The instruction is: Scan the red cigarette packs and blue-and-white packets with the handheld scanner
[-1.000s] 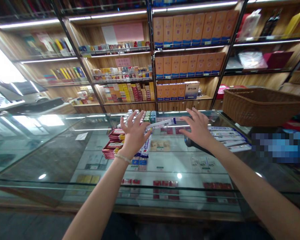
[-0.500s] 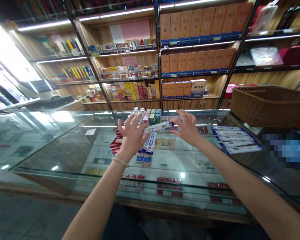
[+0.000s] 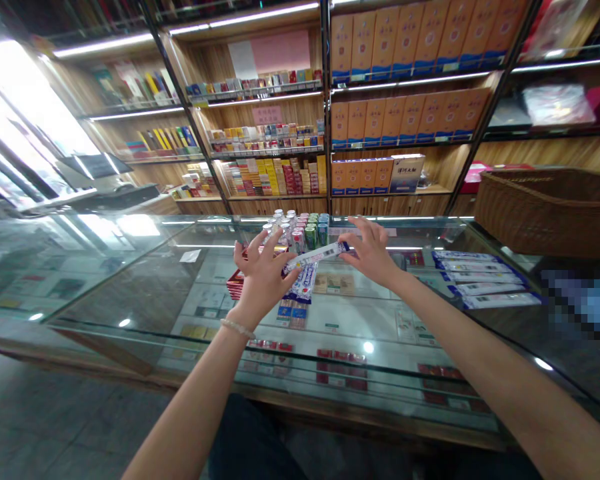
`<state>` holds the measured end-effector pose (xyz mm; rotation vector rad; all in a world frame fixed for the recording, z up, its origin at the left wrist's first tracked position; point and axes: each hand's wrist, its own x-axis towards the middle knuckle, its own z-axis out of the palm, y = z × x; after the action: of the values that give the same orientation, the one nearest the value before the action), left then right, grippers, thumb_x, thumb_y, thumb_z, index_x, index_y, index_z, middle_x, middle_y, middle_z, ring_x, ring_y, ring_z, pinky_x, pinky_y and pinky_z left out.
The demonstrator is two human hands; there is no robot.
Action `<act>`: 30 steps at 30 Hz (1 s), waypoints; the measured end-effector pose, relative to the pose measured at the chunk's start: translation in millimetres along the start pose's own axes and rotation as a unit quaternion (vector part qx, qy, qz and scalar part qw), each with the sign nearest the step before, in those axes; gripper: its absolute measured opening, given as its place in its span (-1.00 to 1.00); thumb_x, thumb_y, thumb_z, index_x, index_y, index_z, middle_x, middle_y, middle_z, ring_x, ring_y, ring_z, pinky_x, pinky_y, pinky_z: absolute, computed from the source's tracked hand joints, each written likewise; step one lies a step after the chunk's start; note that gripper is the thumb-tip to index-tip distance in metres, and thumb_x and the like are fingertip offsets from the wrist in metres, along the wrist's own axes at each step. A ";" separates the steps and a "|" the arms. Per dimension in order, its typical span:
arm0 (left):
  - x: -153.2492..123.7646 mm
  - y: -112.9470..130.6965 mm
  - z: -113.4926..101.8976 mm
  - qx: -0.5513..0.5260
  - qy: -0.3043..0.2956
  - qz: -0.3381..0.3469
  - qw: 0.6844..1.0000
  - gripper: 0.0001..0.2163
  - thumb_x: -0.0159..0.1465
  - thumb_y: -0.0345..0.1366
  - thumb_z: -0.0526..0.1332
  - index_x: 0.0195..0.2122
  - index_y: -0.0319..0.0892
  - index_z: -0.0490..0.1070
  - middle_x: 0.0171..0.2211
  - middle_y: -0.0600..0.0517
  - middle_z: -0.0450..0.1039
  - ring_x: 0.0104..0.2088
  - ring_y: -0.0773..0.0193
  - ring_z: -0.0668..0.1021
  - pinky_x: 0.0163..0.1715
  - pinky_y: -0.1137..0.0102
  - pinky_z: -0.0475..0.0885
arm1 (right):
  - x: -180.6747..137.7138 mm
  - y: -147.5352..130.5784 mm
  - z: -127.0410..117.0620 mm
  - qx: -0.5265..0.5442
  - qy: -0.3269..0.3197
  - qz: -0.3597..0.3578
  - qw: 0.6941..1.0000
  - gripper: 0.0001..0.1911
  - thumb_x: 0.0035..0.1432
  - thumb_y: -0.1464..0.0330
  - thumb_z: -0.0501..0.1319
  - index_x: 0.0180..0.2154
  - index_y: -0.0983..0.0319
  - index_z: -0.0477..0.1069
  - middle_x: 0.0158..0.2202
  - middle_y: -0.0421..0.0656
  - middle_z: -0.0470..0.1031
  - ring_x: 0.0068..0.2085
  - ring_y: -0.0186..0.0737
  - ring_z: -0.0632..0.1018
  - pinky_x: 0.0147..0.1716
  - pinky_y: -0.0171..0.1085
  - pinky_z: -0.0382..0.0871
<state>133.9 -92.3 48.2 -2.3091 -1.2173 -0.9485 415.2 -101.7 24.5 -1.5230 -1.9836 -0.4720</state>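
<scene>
Both my hands hold a long white-and-blue carton above a glass counter. My left hand grips its left end with fingers curled. At the carton's right end my right hand pinches it. Under the carton a stack of similar white-and-blue cartons lies on the glass. A stack of red cartons sits just left of my left hand. A cluster of small cans and bottles stands right behind the held carton.
Several white-and-blue cartons lie side by side on the counter at the right. A brown wicker basket stands at the far right. Shelves of boxed goods fill the back wall. A small paper slip lies on the glass at left.
My right hand has moved left and closed on the carton's right end. The left hand's fingers have curled around the left end. The view has shifted slightly right.
</scene>
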 end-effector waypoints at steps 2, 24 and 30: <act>-2.1 0.2 -0.1 -0.001 -0.004 -0.003 1.000 -0.82 0.31 -0.04 0.33 -0.16 0.07 0.64 0.39 0.03 0.34 0.43 -0.19 0.24 0.42 -0.29 -0.27 | 0.2 -2.1 -0.1 0.008 0.000 0.004 1.000 -0.77 0.37 0.25 0.20 0.03 0.05 0.48 0.43 0.02 0.21 0.47 0.10 0.13 0.34 0.22 -0.04; -18.2 19.2 5.5 -0.013 -0.001 -0.075 0.997 -0.71 0.33 -0.02 0.35 -0.46 -0.04 0.63 0.30 -0.02 0.46 0.39 -0.30 0.29 0.34 -0.42 -0.19 | -10.1 12.2 15.6 0.155 -0.013 0.117 0.981 -0.69 0.36 0.06 0.22 -0.21 0.11 0.62 0.32 -0.03 0.37 0.35 0.16 0.25 0.28 0.22 0.12; -36.5 31.4 8.0 -0.002 0.010 -0.067 0.998 -0.72 0.26 -0.04 0.43 -0.52 -0.04 0.60 0.24 0.00 0.53 0.36 -0.25 0.34 0.36 -0.37 -0.19 | -16.6 13.6 24.2 0.158 -0.012 0.103 0.982 -0.75 0.33 0.10 0.28 -0.22 0.10 0.62 0.30 -0.04 0.41 0.33 0.15 0.27 0.28 0.20 0.13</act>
<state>148.3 -126.6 16.5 -2.2375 -1.3780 -1.0168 425.4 -95.7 -5.6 -1.5117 -1.7918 -0.0488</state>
